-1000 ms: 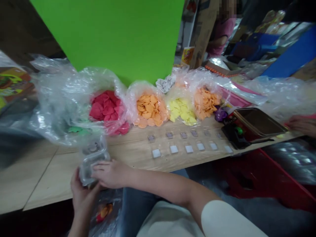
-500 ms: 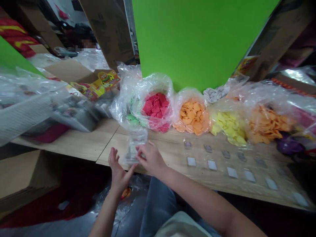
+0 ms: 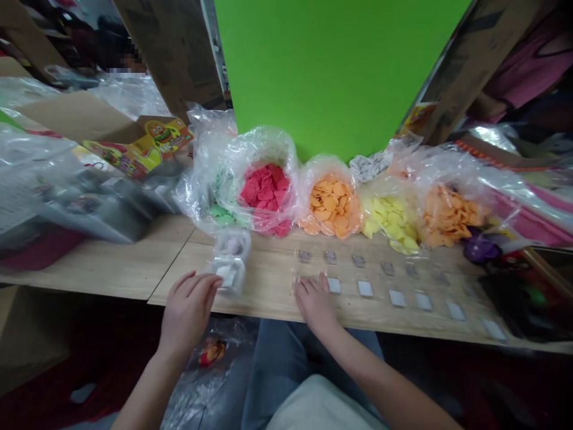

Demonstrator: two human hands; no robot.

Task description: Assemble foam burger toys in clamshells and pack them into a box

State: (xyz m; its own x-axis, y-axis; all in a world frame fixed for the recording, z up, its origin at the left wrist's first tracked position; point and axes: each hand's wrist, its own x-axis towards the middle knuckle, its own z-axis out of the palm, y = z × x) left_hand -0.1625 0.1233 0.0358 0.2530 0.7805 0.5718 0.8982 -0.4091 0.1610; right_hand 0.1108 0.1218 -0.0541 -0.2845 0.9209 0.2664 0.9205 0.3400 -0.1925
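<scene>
A stack of clear plastic blister trays (image 3: 233, 249) stands near the front of the table. From its left side, my left hand (image 3: 190, 307) has fingers and thumb closed at the stack's edge; the exact grip is partly hidden. My right hand (image 3: 316, 301) is bent over the leftmost tray (image 3: 305, 257) of a row on the wood, fingertips gripping its near part and covering it. The other trays of the row run off to the right, each with a small greyish piece in the far part and a white square (image 3: 365, 289) in the near part.
Clear bags of green, red (image 3: 266, 191), orange (image 3: 333, 206) and yellow (image 3: 391, 218) flat pieces line the back, before a green panel (image 3: 335, 71). At left are a printed carton (image 3: 147, 143) and grey packs (image 3: 111, 209). A person in pink (image 3: 530, 77) is at far right.
My right hand has moved right, from the stack to the left end of the tray row, where a tray now lies. My left hand has closed at the stack. The view has shifted right.
</scene>
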